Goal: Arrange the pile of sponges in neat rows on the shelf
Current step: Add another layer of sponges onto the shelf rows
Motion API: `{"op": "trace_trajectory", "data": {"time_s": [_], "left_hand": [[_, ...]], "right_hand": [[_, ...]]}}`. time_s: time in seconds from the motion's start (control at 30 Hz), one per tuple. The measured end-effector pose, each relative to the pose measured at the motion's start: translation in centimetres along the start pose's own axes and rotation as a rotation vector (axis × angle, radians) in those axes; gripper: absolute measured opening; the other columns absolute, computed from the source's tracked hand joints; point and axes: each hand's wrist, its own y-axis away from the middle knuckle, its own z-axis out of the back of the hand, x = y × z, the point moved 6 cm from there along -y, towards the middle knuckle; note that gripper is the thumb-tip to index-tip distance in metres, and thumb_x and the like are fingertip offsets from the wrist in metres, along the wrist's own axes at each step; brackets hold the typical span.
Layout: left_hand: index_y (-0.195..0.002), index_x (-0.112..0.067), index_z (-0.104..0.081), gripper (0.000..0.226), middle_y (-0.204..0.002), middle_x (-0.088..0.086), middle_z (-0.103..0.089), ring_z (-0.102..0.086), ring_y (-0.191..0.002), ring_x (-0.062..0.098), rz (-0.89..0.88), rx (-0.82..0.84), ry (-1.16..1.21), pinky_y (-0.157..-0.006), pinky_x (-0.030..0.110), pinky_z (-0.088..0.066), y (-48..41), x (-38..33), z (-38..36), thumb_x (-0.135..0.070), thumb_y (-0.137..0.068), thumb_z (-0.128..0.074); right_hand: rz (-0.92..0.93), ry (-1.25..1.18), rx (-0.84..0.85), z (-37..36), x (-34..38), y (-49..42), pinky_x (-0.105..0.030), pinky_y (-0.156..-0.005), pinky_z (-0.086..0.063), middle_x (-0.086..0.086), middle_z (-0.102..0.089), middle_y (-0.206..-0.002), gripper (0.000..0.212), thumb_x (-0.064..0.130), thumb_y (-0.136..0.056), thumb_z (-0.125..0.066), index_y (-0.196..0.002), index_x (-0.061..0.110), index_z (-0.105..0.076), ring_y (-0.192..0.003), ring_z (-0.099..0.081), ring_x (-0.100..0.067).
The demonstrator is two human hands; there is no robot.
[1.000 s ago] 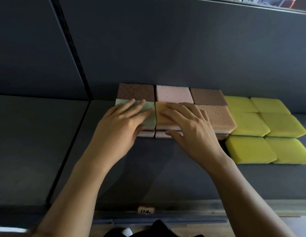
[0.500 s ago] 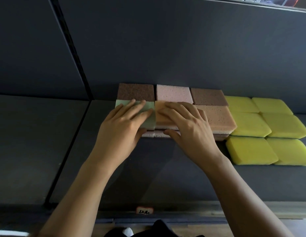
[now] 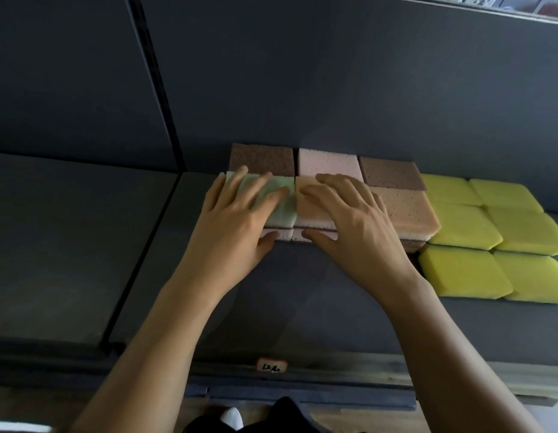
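Observation:
My left hand lies flat with straight fingers on a pale green sponge that tops a short stack. Beside it, my right hand lies flat on an orange sponge, its thumb against the pink sponge underneath. A second orange sponge sits to the right on its own stack. Behind them runs a back row: a brown sponge, a pink sponge and another brown sponge. All rest on the dark shelf.
Several yellow sponges lie in two columns at the right of the shelf. A vertical divider splits the dark back wall, with another shelf section to its left. A small label sits on the front edge.
Both hands have slid slightly towards the back of the shelf over the green and orange sponges; their fingers now spread a little wider.

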Motion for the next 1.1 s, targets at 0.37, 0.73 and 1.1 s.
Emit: {"op": "trace_trajectory", "data": {"time_s": [0.37, 0.73, 1.1], "left_hand": [[-0.118, -0.013, -0.065, 0.031, -0.117, 0.003, -0.065, -0.062, -0.104, 0.023, 0.146, -0.207, 0.045, -0.081, 0.037, -0.050, 5.6, 4.7, 4.9, -0.020, -0.088, -0.065], [-0.113, -0.016, -0.067, 0.027, -0.104, -0.001, -0.069, -0.066, -0.089, 0.023, 0.606, -0.277, -0.127, -0.071, 0.038, -0.054, 14.3, 11.2, 11.5, -0.026, -0.087, -0.066], [-0.122, -0.020, -0.061, 0.037, -0.116, 0.000, -0.065, -0.062, -0.102, 0.023, 0.961, -0.297, -0.262, -0.081, 0.041, -0.052, 22.0, 18.8, 17.0, -0.030, -0.087, -0.065]], "right_hand": [[0.233, -0.094, -0.112, 0.8, 8.2, -1.6, -0.040, -0.089, -0.050, -0.001, -0.063, -0.126, 0.033, 0.031, -0.092, -0.065, -0.123, 0.018, -0.063, -0.117, -0.058, -0.025], [0.566, -0.230, 0.109, -3.2, 22.5, -7.5, -0.041, -0.081, -0.053, 0.002, -0.061, -0.127, 0.043, 0.034, -0.093, -0.059, -0.134, 0.023, -0.053, -0.114, -0.058, -0.023], [0.742, -0.310, 0.214, -7.4, 35.4, -10.1, -0.042, -0.092, -0.051, -0.001, -0.053, -0.134, 0.051, 0.037, -0.095, -0.060, -0.140, 0.019, -0.046, -0.124, -0.049, -0.024]]}}
